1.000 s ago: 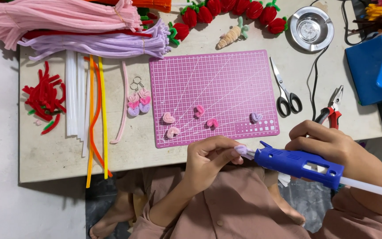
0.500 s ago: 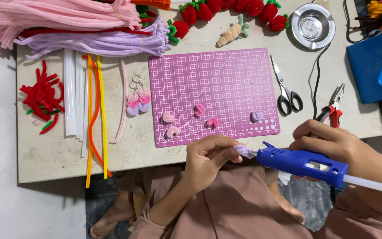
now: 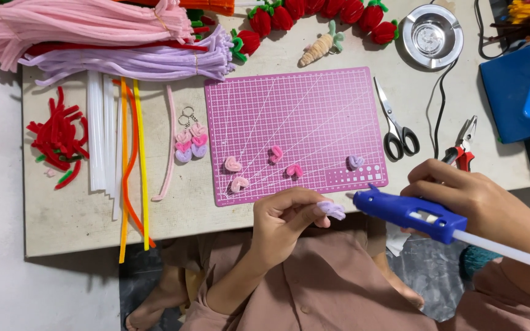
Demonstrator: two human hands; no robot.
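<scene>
My left hand [image 3: 289,217] pinches a small lilac pipe-cleaner heart [image 3: 332,210] just below the front edge of the pink cutting mat [image 3: 302,110]. My right hand [image 3: 480,199] grips a blue glue gun [image 3: 409,211] with a white glue stick sticking out its back; the nozzle points left, a short gap from the lilac heart. Several small pink and lilac hearts [image 3: 265,165] lie on the mat's near part.
Scissors [image 3: 395,125] and red-handled pliers [image 3: 461,150] lie right of the mat. Bundles of pink and lilac pipe cleaners [image 3: 118,43], white, orange and yellow stems [image 3: 118,141], red scraps [image 3: 59,141], heart keychains [image 3: 190,141], a metal dish [image 3: 432,35], a blue box [image 3: 519,86].
The glue gun has drawn slightly back to the right from the lilac heart; my left hand stays in place holding it.
</scene>
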